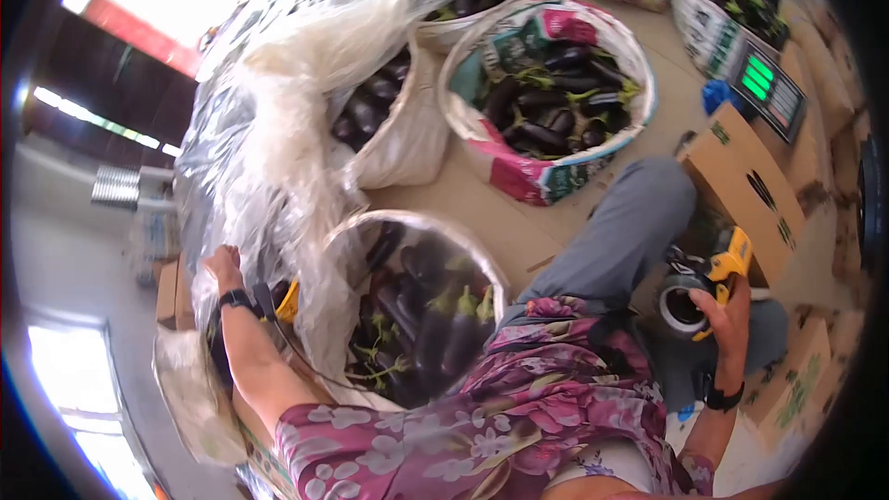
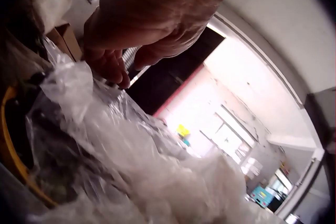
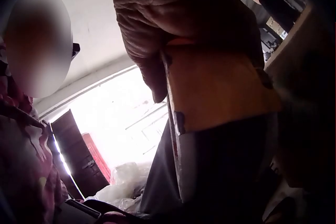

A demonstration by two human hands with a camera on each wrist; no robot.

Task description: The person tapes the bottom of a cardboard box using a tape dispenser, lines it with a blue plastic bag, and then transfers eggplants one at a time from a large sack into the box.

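Yellow plastic is showing on the tape gun (image 1: 731, 259), which the right hand (image 1: 732, 319) is gripping beside the bent legs, fingers curling round it and thumb lying near its roll (image 1: 682, 306). The left hand (image 1: 224, 268) is reaching out to the edge of the clear sheet (image 1: 278, 120), its fingers bending partway; they are perhaps pinching it, but the left wrist view is leaving the contact unclear. Between the arms, a round sack (image 1: 407, 216) is holding eggplants under a hazy film. Beyond it, a printed bag (image 1: 519, 176) is standing open with more eggplants, its pink and green lettering staying too blurred to read. Near the knee, a carton (image 1: 741, 190) is bearing green print and dark marks, also illegible. Behind it, a scale (image 1: 769, 91) is glowing with three green readouts, their digits unreadable.
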